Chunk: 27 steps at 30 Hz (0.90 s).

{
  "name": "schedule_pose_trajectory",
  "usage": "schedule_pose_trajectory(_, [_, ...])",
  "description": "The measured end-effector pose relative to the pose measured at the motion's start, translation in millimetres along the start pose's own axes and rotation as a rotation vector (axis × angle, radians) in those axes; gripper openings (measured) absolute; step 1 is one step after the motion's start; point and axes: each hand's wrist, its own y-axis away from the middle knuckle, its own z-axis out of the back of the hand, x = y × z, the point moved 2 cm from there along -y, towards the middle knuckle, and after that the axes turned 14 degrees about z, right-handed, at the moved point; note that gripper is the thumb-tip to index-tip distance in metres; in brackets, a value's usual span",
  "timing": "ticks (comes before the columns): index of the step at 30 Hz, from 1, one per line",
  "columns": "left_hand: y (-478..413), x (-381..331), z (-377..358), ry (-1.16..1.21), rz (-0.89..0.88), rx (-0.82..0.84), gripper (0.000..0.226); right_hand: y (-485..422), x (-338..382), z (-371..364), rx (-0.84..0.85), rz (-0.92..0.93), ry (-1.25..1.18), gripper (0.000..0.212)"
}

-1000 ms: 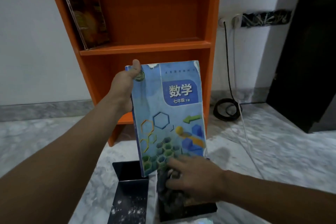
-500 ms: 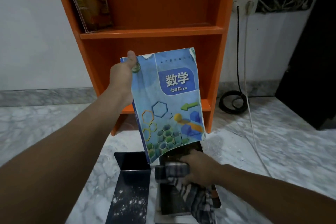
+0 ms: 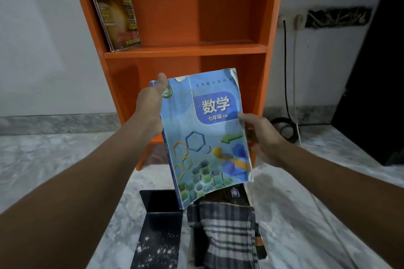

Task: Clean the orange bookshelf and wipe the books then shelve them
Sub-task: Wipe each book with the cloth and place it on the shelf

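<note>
- Nearest, below both grips, a plaid cloth [image 3: 225, 231] lies crumpled over a dark book [image 3: 220, 196] on the marble floor [image 3: 43, 159]; neither hand touches it.
- Just left of the cloth, under the left-hand grip, a black bookend [image 3: 160, 214] stands on the floor, its base speckled with white dust.
- Above these the blue textbook [image 3: 205, 137] is held up, cover toward the camera and slightly tilted, with its lower edge curling.
- The left hand [image 3: 150, 105] pinches the book's upper left corner, thumb on the cover, fingers hidden behind.
- The right hand [image 3: 262, 135] grips the right edge about halfway down, thumb on the cover, fingers curled behind.
- Beyond the held book stands the orange bookshelf [image 3: 185, 49]; the book is in front of its lower compartment, not inside it.
- Up and left of the left grip, a magazine [image 3: 113, 6] leans against the shelf's left wall on the upper board.
- Far right of the right grip, a black cable [image 3: 284, 126] lies coiled by the wall.
</note>
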Motion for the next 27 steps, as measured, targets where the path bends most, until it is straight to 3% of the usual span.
schedule_pose_trajectory(3, [3.8,-8.4,2.8,-0.002,-0.007,-0.006,0.081,0.5,13.7,-25.2,0.006,0.067,0.031,0.031])
schedule_pose_trajectory(6, [16.3,-18.2,10.3,-0.020,-0.086,-0.082,0.058,1.3,29.7,-38.2,-0.106,0.173,0.139,0.013])
schedule_pose_trajectory(9, [34.2,-12.5,23.2,-0.099,-0.114,0.005,0.037,4.6,55.9,-54.9,-0.104,0.327,0.159,0.012])
schedule_pose_trajectory(12, [47.8,6.2,35.2,-0.303,-0.061,0.099,0.029,4.6,82.4,-71.5,-0.136,0.442,0.163,0.010])
schedule_pose_trajectory(14, [49.6,4.4,48.6,-0.284,-0.095,0.098,0.025,6.8,99.6,-89.3,-0.061,0.473,0.176,0.009])
schedule_pose_trajectory(18, [47.7,-38.2,77.4,-0.261,-0.237,-0.051,0.022,11.6,107.5,-127.0,0.194,0.327,0.283,0.036])
schedule_pose_trajectory(20, [48.4,-63.6,88.6,-0.315,-0.281,-0.054,0.020,0.9,112.8,-142.8,0.126,0.319,0.310,0.029])
schedule_pose_trajectory(23, [52.2,-95.3,93.9,-0.459,-0.312,-0.022,0.018,-29.3,127.4,-158.4,-0.108,0.354,0.315,0.024])
schedule_pose_trajectory(27, [49.6,-120.6,105.7,-0.660,-0.274,-0.008,0.016,-56.9,154.0,-181.1,-0.210,0.386,0.306,0.021])
